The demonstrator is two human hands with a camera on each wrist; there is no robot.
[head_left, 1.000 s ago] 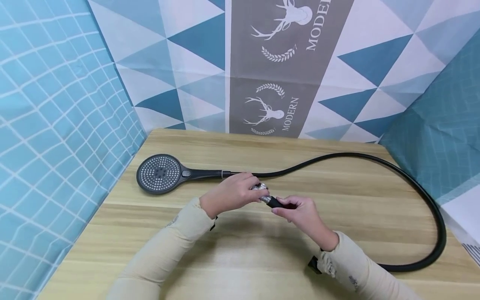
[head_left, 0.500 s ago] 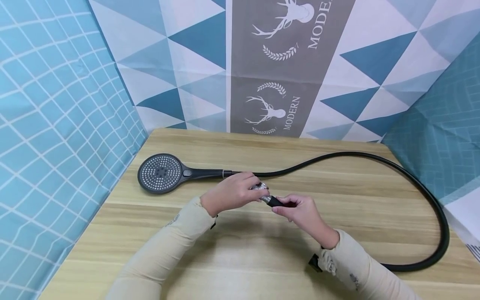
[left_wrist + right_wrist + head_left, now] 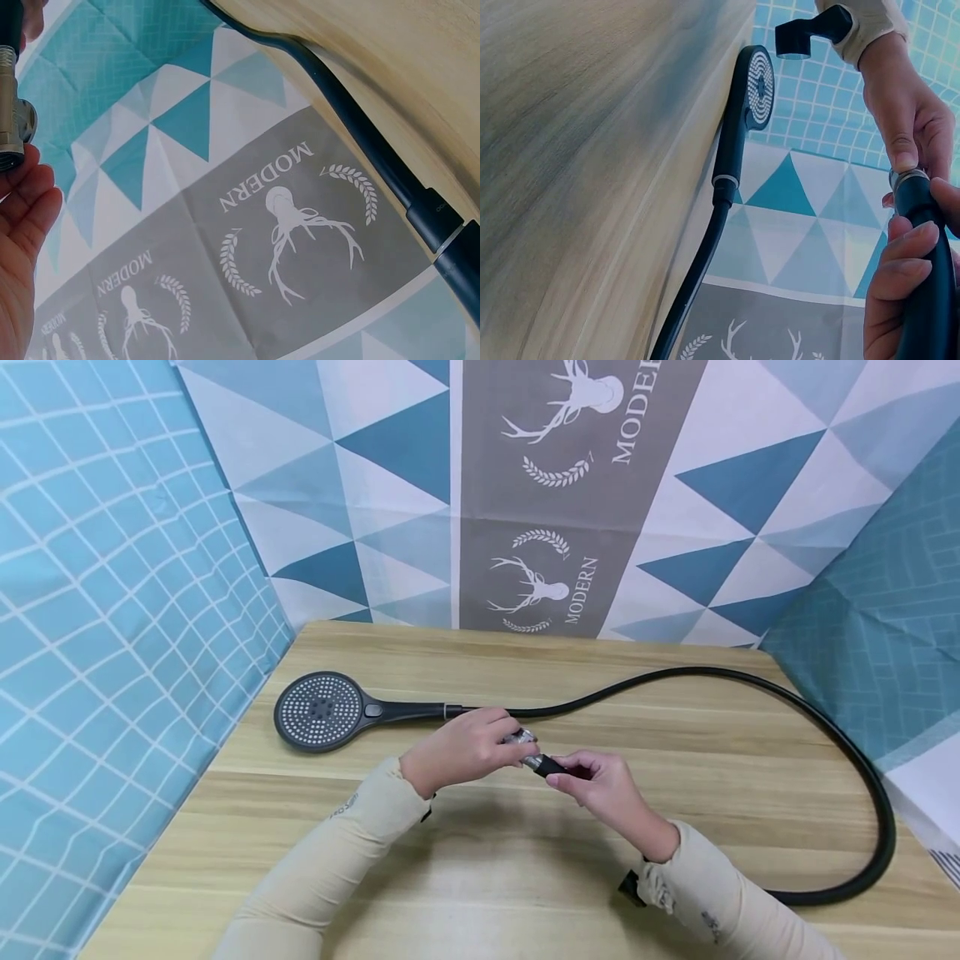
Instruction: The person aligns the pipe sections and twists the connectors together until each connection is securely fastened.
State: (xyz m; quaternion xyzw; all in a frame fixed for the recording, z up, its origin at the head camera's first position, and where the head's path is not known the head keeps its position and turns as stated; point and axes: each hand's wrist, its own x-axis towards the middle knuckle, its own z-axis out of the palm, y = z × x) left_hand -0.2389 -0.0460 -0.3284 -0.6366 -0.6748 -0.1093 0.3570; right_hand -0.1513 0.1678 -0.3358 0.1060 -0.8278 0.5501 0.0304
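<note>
My left hand pinches a small chrome fitting above the table. In the left wrist view the fitting shows a round disc on its side, an open lower end and a bit of thread near the black hose end. My right hand grips that black hose end, which meets the fitting in line. In the right wrist view the fingers curl round the hose. The hose loops over the table to a dark round shower head, lying face up at the left.
The wooden table carries the shower head and hose. A patterned cloth stands behind it, with blue tiled sheeting on the left and teal sheeting on the right. A white object lies at the right edge.
</note>
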